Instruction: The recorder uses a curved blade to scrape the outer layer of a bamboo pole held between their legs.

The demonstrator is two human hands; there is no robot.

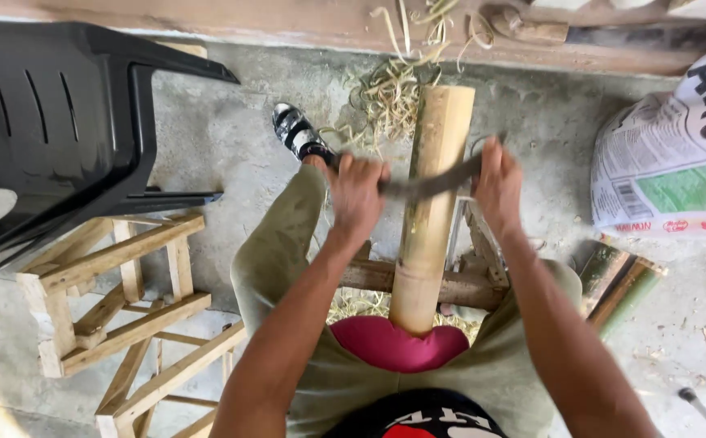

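A thick pale bamboo pole (432,211) lies lengthwise in front of the person, its near end pressed against a pink cushion (397,345) at the belly and its far end pointing away over the concrete floor (223,138). It rests on a rough wooden crossbar (373,276). A dark curved blade (430,186) lies across the pole. The left hand (357,195) is closed in a fist around one end of the blade, left of the pole. The right hand (497,185) is closed around the other end, right of the pole; the handle there is hidden by the fingers, so its shape cannot be told. Both hands are at about the same height on the pole.

Beyond the far end of the pole lies a heap of thin bamboo shavings (389,93). A foot in a black and white sandal (298,131) stands just left of them. A black plastic chair (61,122) is at the left, above a small wooden frame (118,284). A printed sack (673,154) stands at the right, with green bamboo pieces (622,288) near it.
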